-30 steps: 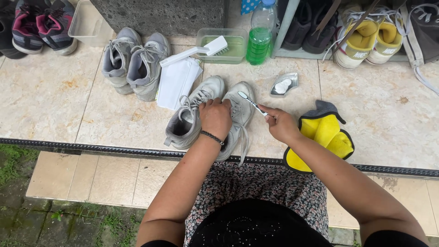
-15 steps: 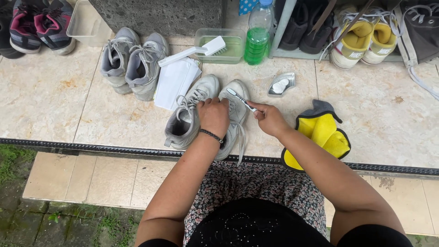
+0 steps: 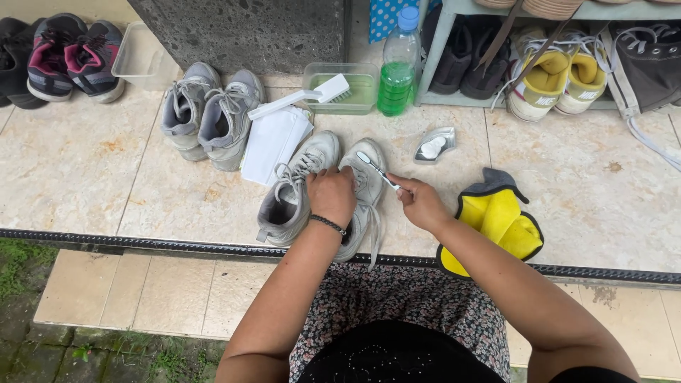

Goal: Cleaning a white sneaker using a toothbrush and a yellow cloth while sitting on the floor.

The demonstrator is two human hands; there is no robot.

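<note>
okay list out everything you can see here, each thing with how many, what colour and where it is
White sneakers: 2, off-white, centre of the tiled step.
Toothbrush: 1, white, over the right sneaker.
Grey sneakers: 2, grey, upper left.
White cloth: 1, white, beside the grey sneakers.
Scrub brush: 1, white, across a clear tub.
Bottle: 1, green liquid, blue cap, by the shelf.
Small dish: 1, silver, right of centre.
Yellow cloth: 1, yellow and grey, right.
Pink-and-black shoes: 2, far left.
Yellow-lined shoes: 2, on the shelf.
Left hand: holds the right sneaker.
Right hand: grips the toothbrush.
</note>
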